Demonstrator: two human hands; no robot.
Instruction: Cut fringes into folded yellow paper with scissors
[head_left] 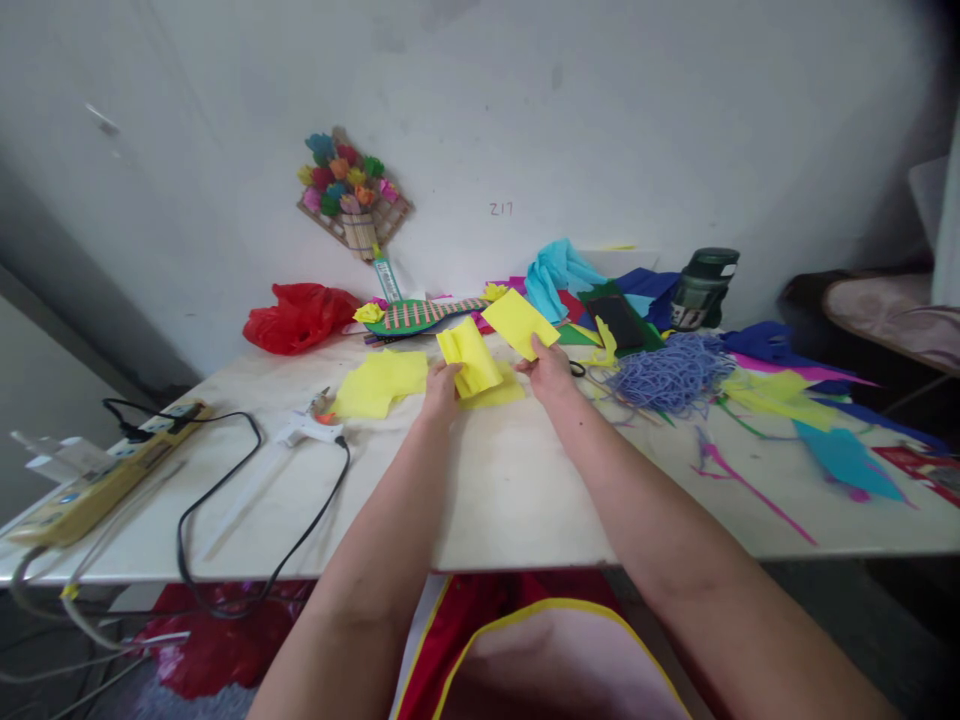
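My left hand point(442, 386) is closed on a folded, curling strip of yellow crepe paper point(471, 358), held just above the table. In my right hand point(547, 368) a flat yellow paper rectangle point(519, 322) is pinched at its lower right corner, tilted up. Under and between the hands lies another yellow sheet point(504, 388). More yellow paper point(381, 384) is spread to the left of my left hand. The finger undersides of both hands are partly hidden.
A glue gun point(307, 430) with its cord and a yellow power strip point(112, 480) lie at left. Blue-violet shredded strands point(671, 372), a dark bottle point(705, 288) and coloured paper scraps are at right. A red plastic bag point(300, 318) sits at the back. Paper flowers point(349, 180) hang on the wall.
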